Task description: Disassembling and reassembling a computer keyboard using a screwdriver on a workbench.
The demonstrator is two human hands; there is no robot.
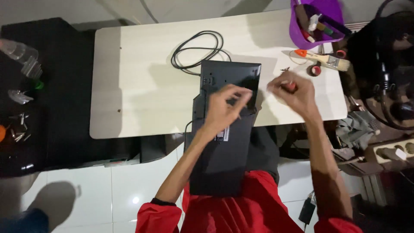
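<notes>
The flat black plastic device [224, 142], a long slab lying underside up, rests half on the pale wooden desk [129, 86] and half across the person's lap, its near end well past the desk edge. The left hand [224, 108] sits on its back near the far end, fingers curled and pinching at something too small for me to make out. The right hand [293, 92] hovers just beside the slab's right edge, closed around what looks like a tool with a red-orange handle, mostly hidden in the fist. A coiled black cable [198, 49] lies behind the slab on the desk, and to the far right are a wooden-handled paintbrush [323, 58], a small roll of tape [314, 69] and a purple plastic tub [317, 23] stuffed with odds and ends. A few tiny dark bits, perhaps screws [284, 69], lie loose near the right hand. I'd say the risk is the slab slipping off the lap, since so much of it overhangs and only one hand steadies it. Small loose parts could also roll off the desk if brushed by a wrist.
</notes>
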